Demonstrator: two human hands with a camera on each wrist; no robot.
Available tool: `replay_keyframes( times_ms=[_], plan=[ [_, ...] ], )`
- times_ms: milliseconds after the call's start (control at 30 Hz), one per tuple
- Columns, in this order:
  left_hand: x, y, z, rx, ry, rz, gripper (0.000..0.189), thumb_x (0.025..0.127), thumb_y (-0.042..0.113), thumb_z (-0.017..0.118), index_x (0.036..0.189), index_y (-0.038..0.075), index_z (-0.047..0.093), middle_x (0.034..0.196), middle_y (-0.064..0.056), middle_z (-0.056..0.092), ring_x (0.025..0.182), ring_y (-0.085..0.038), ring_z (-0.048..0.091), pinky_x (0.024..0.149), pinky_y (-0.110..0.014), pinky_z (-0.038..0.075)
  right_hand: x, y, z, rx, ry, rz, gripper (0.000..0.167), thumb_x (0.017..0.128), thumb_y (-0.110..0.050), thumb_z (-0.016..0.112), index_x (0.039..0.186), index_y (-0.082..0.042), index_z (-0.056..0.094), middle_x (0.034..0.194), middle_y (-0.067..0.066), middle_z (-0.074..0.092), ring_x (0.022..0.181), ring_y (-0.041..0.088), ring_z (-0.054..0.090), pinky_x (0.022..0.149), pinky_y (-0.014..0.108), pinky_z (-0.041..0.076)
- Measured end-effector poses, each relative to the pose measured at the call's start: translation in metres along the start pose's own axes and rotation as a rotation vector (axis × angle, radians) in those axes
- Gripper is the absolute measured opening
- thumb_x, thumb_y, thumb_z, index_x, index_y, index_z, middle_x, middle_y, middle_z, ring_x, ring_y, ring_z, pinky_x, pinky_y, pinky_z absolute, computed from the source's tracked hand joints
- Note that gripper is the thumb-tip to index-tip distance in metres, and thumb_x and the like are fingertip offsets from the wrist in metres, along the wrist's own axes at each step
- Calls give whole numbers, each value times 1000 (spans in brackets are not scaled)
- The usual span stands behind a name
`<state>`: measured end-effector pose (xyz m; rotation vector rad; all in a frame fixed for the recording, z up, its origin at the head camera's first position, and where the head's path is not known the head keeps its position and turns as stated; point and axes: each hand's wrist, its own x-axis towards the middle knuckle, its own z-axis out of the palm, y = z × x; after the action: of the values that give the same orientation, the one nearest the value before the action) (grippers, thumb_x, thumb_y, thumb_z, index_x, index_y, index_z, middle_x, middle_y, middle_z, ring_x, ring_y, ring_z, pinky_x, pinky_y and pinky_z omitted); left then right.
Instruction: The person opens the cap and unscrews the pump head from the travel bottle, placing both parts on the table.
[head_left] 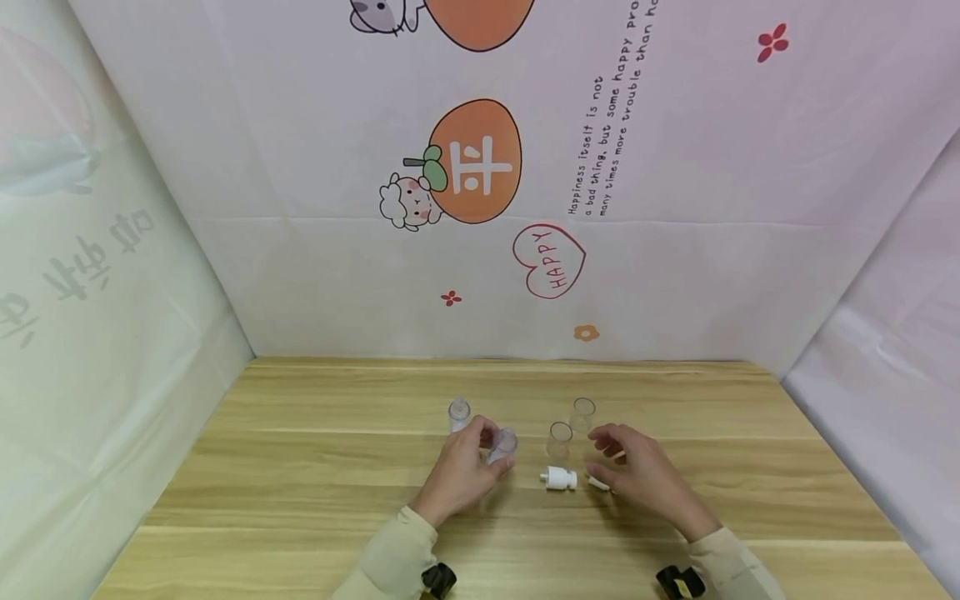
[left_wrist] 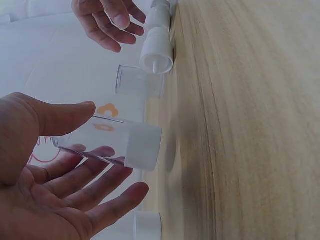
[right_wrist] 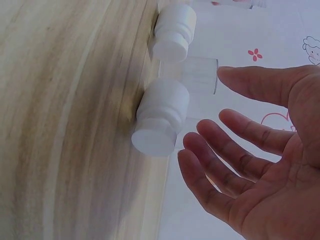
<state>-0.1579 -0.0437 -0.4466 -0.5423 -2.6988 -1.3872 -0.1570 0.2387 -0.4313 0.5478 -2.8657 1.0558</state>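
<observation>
My left hand [head_left: 463, 468] holds a clear bottle with a white base [head_left: 504, 446] between thumb and fingers; the white base [left_wrist: 143, 147] sits just above the wood. Behind that hand stands a similar clear bottle [head_left: 459, 414]. My right hand [head_left: 637, 471] holds nothing, its fingers loosely bent beside a white bottle-shaped piece [head_left: 598, 482] that it partly covers. Another white piece [head_left: 559, 478], with a thin stem at one end, lies on its side between the hands. Two clear cylinders, a nearer one [head_left: 558, 442] and a farther one [head_left: 582, 414], stand behind the white pieces.
The wooden tabletop [head_left: 300, 483] runs back to a white printed sheet [head_left: 337, 292]. More pale sheeting rises at the left [head_left: 112, 333] and right [head_left: 885, 333] sides.
</observation>
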Motion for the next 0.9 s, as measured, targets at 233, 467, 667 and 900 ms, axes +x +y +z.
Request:
replay_keyframes(
  times_ms=[233, 467, 667, 900],
  plan=[
    [-1, -1, 0, 2, 21, -25, 32, 88, 13, 81, 112, 5, 61, 106, -8, 67, 98, -25, 67, 87, -38, 56, -1, 0, 1, 10, -6, 10, 38, 87, -6, 79, 120, 4, 64, 107, 14, 67, 96, 30, 64, 82, 44, 57],
    [-2, 0, 0, -1, 30, -44, 31, 88, 14, 80, 111, 4, 62, 104, -9, 67, 96, -25, 67, 84, -38, 56, -2, -1, 1, 22, -6, -2, 37, 87, -6, 79, 119, 4, 64, 106, 15, 67, 95, 30, 65, 81, 44, 58],
    [-2, -1, 0, -5, 35, -52, 31, 89, 14, 80, 111, 3, 61, 104, -9, 67, 96, -25, 67, 84, -38, 56, -2, -3, 1, 25, -12, 1, 37, 87, -7, 79, 119, 4, 64, 106, 14, 67, 95, 29, 65, 81, 43, 57],
    [-2, -2, 1, -26, 37, -54, 31, 88, 13, 80, 110, 2, 60, 105, -10, 67, 97, -26, 67, 85, -38, 57, -3, -5, 1, 27, -16, 4, 37, 87, -8, 80, 119, 3, 64, 106, 12, 67, 95, 27, 65, 81, 43, 57]
  ],
)
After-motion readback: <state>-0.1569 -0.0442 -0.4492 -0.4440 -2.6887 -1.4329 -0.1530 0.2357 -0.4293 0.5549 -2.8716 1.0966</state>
